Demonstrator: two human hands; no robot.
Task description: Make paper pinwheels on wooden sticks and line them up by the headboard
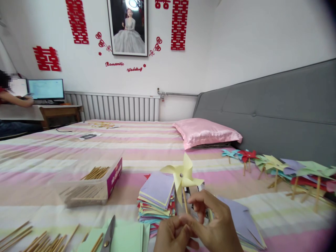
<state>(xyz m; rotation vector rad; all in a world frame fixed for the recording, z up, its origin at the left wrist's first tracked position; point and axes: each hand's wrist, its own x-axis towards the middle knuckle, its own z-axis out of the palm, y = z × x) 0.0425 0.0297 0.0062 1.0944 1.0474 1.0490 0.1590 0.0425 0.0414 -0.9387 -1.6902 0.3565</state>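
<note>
Pinwheel of pale yellow paper, one in number, stands nearly upright above the bed, its wooden stick running down into the person's two hands. It likely weighs next to nothing; the four blades look thin, springy and easily creased, while the stick seems stiff and only mildly smooth, so the lower stick is the safer place to take hold, with the folded tips left free. The left hand has its fingers drawn together where the stick drops from sight, and appears clamped on it. The right hand brings its thumb against the left fingertips, its forefinger curled beside the stick and apart from the thumb; whether it also grips cannot be told. Just behind the hands sits one tall stack of coloured paper squares, topped in purple, and beside the right hand lies a second, lower purple-topped pile. To the left are one pair of scissors on light green sheets, loose sticks too overlapped to count, and one clear box holding many more sticks. Toward the headboard, at least six other pinwheels overlap in a row. Farther out come one pink pillow and two screens near another person's arm.
</note>
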